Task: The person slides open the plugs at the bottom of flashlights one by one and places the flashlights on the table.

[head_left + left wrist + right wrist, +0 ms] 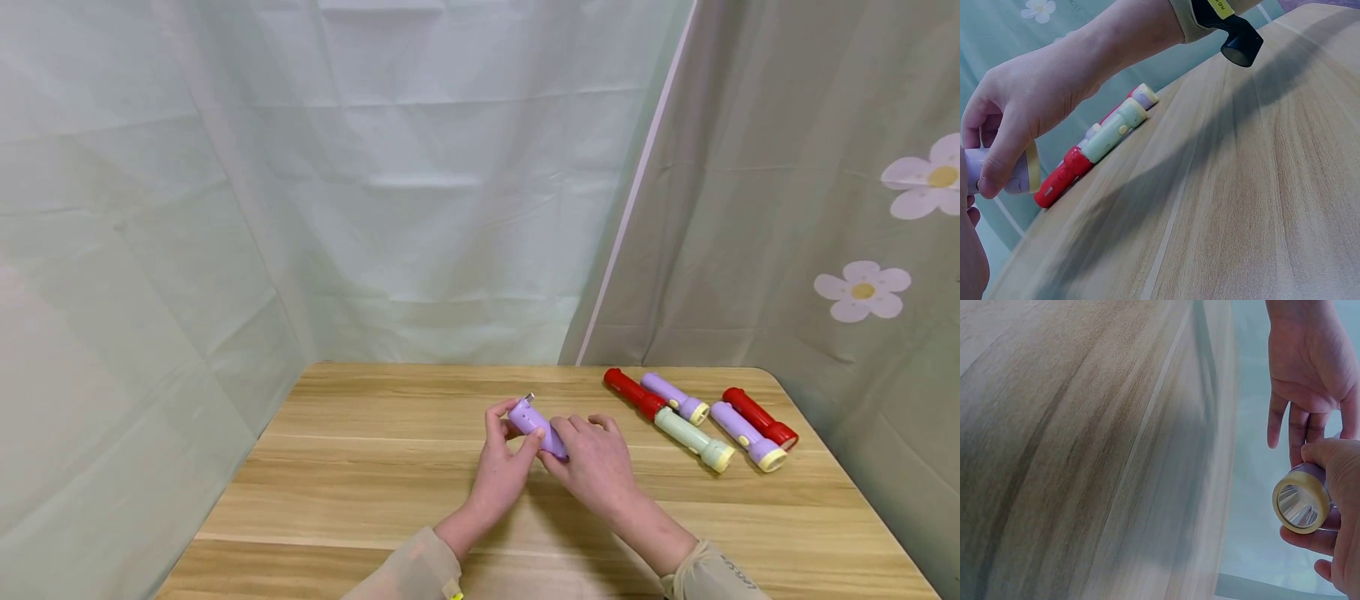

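A purple flashlight (534, 421) is held in both hands above the table, tilted, with its tail end up and to the left. The left hand (498, 475) pinches the tail half between thumb and fingers. A small shiny metal piece (529, 397) sticks out at that end. My right hand (600, 467) grips the head end and hides it in the head view. Facing the right wrist camera are the flashlight's cream rim (1282, 519) and silvery reflector. In the left wrist view, the right thumb and fingers wrap the lamp head just behind the rim (1034, 167).
Several flashlights lie at the table's right: a red one (626, 390) end to end with a mint green one (678, 428), a purple one (663, 388) behind, then another purple (738, 428) beside another red (750, 414). Curtains hang behind the wooden table (360, 483).
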{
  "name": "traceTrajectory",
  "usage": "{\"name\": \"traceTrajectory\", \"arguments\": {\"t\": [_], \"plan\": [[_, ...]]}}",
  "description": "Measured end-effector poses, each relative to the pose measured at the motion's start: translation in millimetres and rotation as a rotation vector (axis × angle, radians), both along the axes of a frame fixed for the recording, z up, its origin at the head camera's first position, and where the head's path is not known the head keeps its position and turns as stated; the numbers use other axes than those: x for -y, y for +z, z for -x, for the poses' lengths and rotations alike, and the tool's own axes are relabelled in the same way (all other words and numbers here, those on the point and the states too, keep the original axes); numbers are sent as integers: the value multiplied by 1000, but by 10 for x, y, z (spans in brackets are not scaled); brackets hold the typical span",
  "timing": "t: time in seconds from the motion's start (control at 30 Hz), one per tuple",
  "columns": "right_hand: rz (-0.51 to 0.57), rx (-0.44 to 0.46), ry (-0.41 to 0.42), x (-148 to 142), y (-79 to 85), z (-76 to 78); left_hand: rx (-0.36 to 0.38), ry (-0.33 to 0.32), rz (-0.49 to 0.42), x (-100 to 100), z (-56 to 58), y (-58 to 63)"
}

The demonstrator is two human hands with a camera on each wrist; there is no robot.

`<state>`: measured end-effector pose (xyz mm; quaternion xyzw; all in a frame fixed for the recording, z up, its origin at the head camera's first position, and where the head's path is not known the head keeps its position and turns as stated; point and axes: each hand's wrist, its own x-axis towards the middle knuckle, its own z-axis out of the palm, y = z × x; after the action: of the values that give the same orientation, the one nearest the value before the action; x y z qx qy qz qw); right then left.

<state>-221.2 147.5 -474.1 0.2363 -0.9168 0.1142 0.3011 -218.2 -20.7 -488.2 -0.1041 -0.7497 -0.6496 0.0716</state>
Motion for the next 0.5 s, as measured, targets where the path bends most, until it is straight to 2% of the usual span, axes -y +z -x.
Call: {"name": "traceTrajectory", "arguments": {"t": [0.5], "plan": [[-2,14,-3,10,3,-12,-3,-17,4,6,-15,-6]]}}
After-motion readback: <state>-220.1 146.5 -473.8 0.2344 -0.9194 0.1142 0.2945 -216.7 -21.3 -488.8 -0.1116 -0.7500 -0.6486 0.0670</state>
